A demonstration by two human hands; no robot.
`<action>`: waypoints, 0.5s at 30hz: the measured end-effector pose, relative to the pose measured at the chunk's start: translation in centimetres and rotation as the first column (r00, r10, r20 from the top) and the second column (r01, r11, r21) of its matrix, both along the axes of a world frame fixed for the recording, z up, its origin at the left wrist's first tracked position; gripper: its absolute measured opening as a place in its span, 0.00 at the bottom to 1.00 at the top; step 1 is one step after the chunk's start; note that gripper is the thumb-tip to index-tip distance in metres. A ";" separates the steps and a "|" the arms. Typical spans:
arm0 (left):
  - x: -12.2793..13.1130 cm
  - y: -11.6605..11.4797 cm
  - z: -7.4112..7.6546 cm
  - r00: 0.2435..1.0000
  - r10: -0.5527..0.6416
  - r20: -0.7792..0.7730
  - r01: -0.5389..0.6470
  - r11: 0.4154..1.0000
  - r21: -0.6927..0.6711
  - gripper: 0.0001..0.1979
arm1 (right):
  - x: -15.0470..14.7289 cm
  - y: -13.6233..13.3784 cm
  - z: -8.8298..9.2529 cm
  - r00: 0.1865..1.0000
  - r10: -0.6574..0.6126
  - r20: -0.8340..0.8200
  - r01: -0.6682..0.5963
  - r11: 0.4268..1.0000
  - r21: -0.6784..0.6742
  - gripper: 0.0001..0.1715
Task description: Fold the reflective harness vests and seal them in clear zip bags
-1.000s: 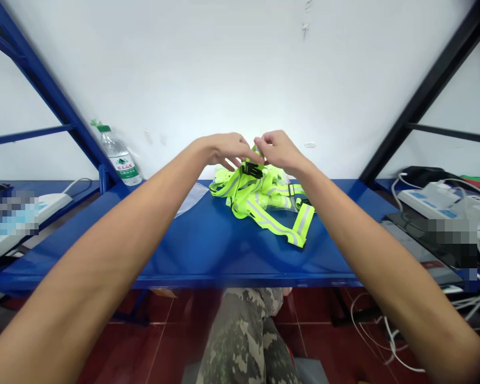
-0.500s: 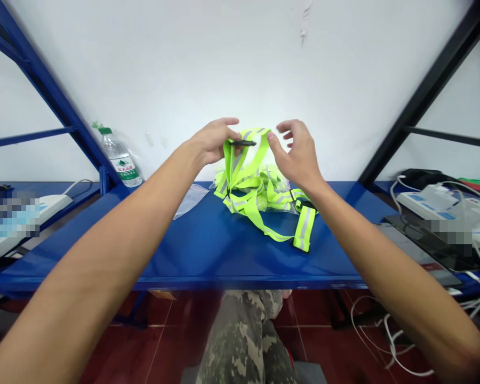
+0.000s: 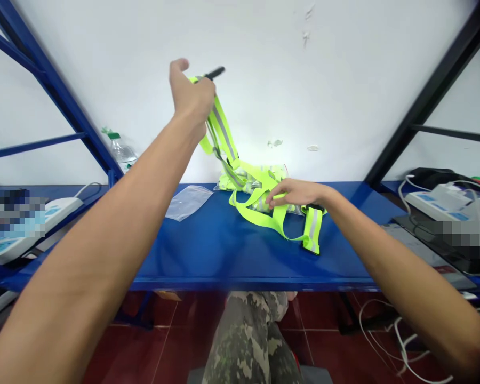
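My left hand [image 3: 194, 96] is raised in front of the wall, closed on a fluorescent yellow-green reflective strap [image 3: 224, 128] with grey stripes. A black buckle [image 3: 215, 73] sticks out past its fingers. From that hand the strap slants down to a tangle of the same reflective webbing [image 3: 260, 186] on the blue table. Low over this webbing is my right hand [image 3: 296, 193], palm down, fingers bent loosely and slightly apart. Whether its fingertips press on the straps I cannot tell. A folded strap end [image 3: 312, 232] with a dark fastener lies just below it.
A flat clear plastic bag [image 3: 189, 202] lies left of the webbing on the blue table [image 3: 232, 256]. Behind my left forearm a water bottle [image 3: 122, 152] leans by the blue frame. Power strips [image 3: 440, 205] with white cables and a dark flat device [image 3: 436, 234] are at the right.
My left hand has gone up and left, drawing the strap and buckle out of the tangle. My right hand has come down from beside the raised loop to the webbing on the table.
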State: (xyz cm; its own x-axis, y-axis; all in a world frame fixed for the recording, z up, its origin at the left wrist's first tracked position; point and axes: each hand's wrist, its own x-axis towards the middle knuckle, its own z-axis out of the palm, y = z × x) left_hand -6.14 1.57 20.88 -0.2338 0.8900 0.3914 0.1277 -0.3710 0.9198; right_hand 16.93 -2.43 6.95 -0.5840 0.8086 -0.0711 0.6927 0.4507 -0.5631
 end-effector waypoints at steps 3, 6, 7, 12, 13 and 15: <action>-1.0 0.7 0.7 0.989 0.075 0.130 -0.092 0.987 0.131 0.14 | 2.3 0.3 0.2 0.988 -0.155 0.001 0.155 0.988 0.015 0.13; -1.2 0.6 1.2 0.968 0.071 0.241 -0.087 0.995 0.052 0.08 | 1.9 -0.9 0.4 0.893 -0.405 0.196 0.370 0.909 0.191 0.17; -1.0 0.5 1.3 0.962 0.063 0.266 -0.075 0.997 0.035 0.11 | 1.2 -1.6 0.5 0.849 -0.488 0.204 0.419 0.855 0.305 0.21; 1.4 -0.3 1.4 0.938 -0.086 0.337 0.078 0.996 0.039 0.21 | -4.5 -4.1 -0.1 0.926 -0.369 -0.081 0.367 0.827 0.425 0.39; 2.1 -0.6 1.3 0.926 -0.121 0.358 0.112 0.993 0.047 0.22 | -5.5 -4.0 -0.5 0.929 -0.346 -0.132 0.368 0.821 0.437 0.41; 3.2 -1.1 1.2 0.906 -0.180 0.382 0.164 0.984 0.073 0.23 | -6.8 -3.3 -1.7 0.934 -0.272 -0.233 0.352 0.815 0.460 0.35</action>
State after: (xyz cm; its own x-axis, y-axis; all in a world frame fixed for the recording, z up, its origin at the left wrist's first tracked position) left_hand -2.94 0.51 22.09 -0.2180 0.9164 0.3358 -0.3032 -0.3906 0.8692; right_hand 10.13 -5.68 5.28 -0.2651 0.8540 0.4476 0.7689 0.4674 -0.4363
